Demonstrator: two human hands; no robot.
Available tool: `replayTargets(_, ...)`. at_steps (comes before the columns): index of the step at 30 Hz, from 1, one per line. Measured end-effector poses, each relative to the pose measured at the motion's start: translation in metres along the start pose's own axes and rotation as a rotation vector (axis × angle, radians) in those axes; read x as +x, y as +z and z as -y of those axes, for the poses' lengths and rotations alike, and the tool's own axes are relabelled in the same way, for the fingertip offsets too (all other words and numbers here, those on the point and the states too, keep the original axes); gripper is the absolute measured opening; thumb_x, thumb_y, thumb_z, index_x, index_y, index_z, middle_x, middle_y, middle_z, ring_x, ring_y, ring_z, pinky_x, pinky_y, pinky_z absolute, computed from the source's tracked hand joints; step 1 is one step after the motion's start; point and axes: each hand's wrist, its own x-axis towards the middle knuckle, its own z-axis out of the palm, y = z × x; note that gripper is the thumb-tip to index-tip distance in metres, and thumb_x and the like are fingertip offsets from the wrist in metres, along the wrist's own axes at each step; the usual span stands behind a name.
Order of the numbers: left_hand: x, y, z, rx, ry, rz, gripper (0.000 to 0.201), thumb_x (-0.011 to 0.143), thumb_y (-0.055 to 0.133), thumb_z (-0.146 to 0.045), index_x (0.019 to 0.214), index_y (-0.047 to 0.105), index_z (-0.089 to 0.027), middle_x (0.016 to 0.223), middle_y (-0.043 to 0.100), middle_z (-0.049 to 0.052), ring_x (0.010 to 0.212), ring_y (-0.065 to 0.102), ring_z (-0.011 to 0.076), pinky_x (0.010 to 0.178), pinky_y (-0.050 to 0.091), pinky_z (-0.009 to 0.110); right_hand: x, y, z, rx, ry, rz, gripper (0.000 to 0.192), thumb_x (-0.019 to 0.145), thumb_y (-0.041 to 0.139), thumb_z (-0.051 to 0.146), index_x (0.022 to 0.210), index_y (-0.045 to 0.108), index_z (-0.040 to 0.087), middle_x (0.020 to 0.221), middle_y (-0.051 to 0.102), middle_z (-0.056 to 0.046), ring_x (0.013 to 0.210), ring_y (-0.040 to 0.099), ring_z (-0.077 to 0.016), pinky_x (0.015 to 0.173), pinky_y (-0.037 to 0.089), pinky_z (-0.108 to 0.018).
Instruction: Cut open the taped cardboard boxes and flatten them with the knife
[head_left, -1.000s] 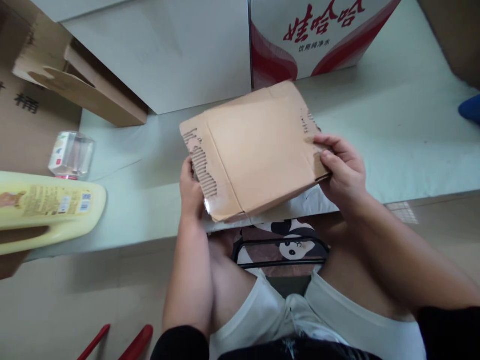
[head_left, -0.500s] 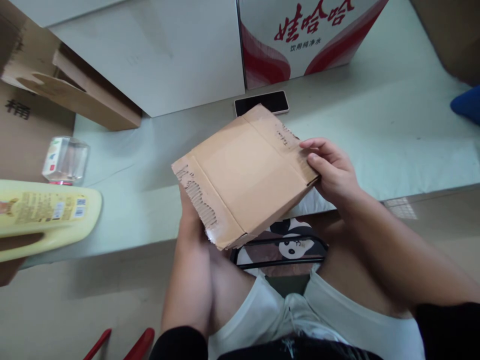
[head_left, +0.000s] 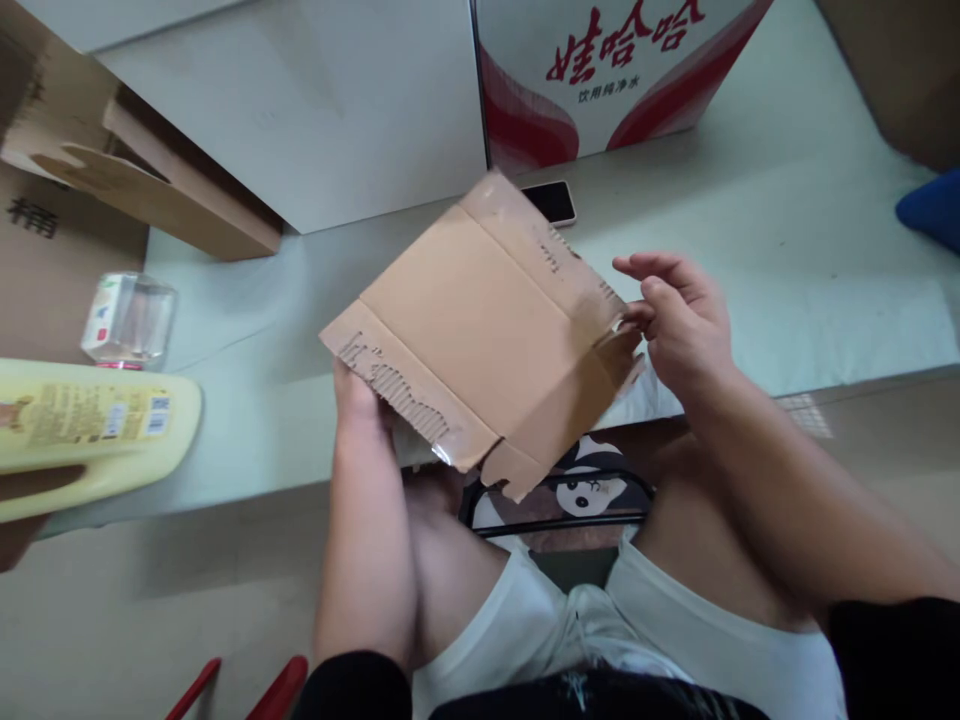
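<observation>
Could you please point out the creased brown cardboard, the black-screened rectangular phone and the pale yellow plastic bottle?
Creased brown cardboard [head_left: 472, 325], head view: middle of its broad panel.
Black-screened rectangular phone [head_left: 553, 203], head view: its visible screen.
Pale yellow plastic bottle [head_left: 99, 428], head view: its printed side.

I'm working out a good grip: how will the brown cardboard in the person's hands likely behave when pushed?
The cardboard is probably fairly stiff across its flat middle panel, but likely to fold along its straight creases. The torn edge, with corrugation exposed, may rip further.
</observation>
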Motion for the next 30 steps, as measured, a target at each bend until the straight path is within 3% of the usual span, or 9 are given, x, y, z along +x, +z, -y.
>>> replayTargets(3,-0.004,0.007,-0.010,-0.093,-0.041,0.059,0.032,0.076,0.072,-0.046,0.095,0.071,-0.021,0.088,0.077,0.006,0.097,0.072,0.0246,0.091,0.058,0.039,0.002,-0.003,-0.002,-0.029,0.016,0.011,0.025,0.092,0.060,0.042,0.114,0.062,0.030,0.127,0.069,-0.005,0.090,0.074,-0.0198,0.078,0.063,-0.038)
replayTargets(8,-0.003,0.008,-0.016,-0.190,0.031,0.001,0.035,0.097,0.048,-0.045,0.117,0.067,-0.024,0.110,0.077,0.006,0.120,0.065,0.0222,0.102,0.054,0.037,0.004,-0.001,-0.004,-0.054,-0.008,0.044,0.032,0.084,0.070,0.041,0.111,0.060,0.028,0.125,0.068,-0.007,0.112,0.069,-0.0244,0.097,0.058,-0.043)
replayTargets(11,-0.001,0.009,-0.018,-0.229,0.024,-0.046,0.042,0.103,0.032,-0.039,0.123,0.065,-0.023,0.113,0.077,0.006,0.126,0.062,0.0202,0.105,0.052,0.036,0.002,0.003,-0.002,0.028,0.105,0.130,0.045,0.080,0.071,0.049,0.117,0.054,0.029,0.111,0.068,-0.005,0.097,0.069,-0.0222,0.076,0.060,-0.035)
replayTargets(13,0.000,0.010,-0.019,-0.251,0.020,-0.054,0.044,0.103,0.029,-0.035,0.125,0.064,-0.023,0.114,0.076,0.007,0.130,0.060,0.0200,0.107,0.051,0.036,0.000,0.007,0.001,0.069,0.206,0.185,0.049,0.076,0.073,0.050,0.115,0.053,0.028,0.098,0.066,-0.003,0.075,0.064,-0.0179,0.055,0.051,-0.029)
replayTargets(16,-0.002,0.010,-0.022,-0.309,0.056,0.028,0.044,0.102,0.032,-0.040,0.125,0.064,-0.022,0.119,0.075,0.008,0.134,0.057,0.0228,0.110,0.050,0.039,-0.003,0.011,0.008,0.090,0.294,0.173,0.042,0.071,0.077,0.045,0.099,0.054,0.025,0.080,0.058,0.001,0.057,0.050,-0.0113,0.045,0.037,-0.023)
replayTargets(20,-0.003,0.006,-0.018,-0.341,0.072,0.162,0.040,0.094,0.052,-0.049,0.115,0.068,-0.018,0.120,0.075,0.010,0.136,0.057,0.0267,0.111,0.049,0.039,-0.002,0.013,0.012,0.043,0.245,0.068,0.040,0.069,0.080,0.044,0.089,0.051,0.024,0.076,0.055,0.002,0.061,0.048,-0.0114,0.049,0.037,-0.023)
replayTargets(24,0.003,0.000,-0.009,-0.243,-0.031,0.037,0.016,0.088,0.062,-0.025,0.100,0.070,-0.018,0.107,0.078,0.007,0.128,0.064,0.0222,0.108,0.052,0.033,-0.002,0.013,0.011,0.137,0.173,0.067,0.048,0.070,0.079,0.057,0.094,0.051,0.026,0.081,0.056,0.001,0.064,0.052,-0.0127,0.050,0.039,-0.025)
replayTargets(26,0.007,-0.001,-0.006,-0.235,-0.065,-0.009,0.015,0.090,0.057,-0.021,0.096,0.070,-0.018,0.103,0.078,0.007,0.123,0.067,0.0193,0.106,0.054,0.031,-0.005,0.014,0.010,0.225,0.206,0.169,0.053,0.067,0.080,0.063,0.093,0.053,0.026,0.078,0.057,0.001,0.060,0.052,-0.0118,0.050,0.040,-0.025)
replayTargets(30,0.010,0.003,-0.002,-0.210,-0.006,-0.021,0.011,0.087,0.061,-0.019,0.094,0.069,-0.021,0.099,0.079,0.004,0.107,0.072,0.0170,0.097,0.058,0.029,-0.018,0.017,0.011,0.204,0.380,0.527,0.054,0.064,0.083,0.066,0.078,0.056,0.021,0.055,0.051,0.004,0.043,0.043,-0.0078,0.040,0.033,-0.023)
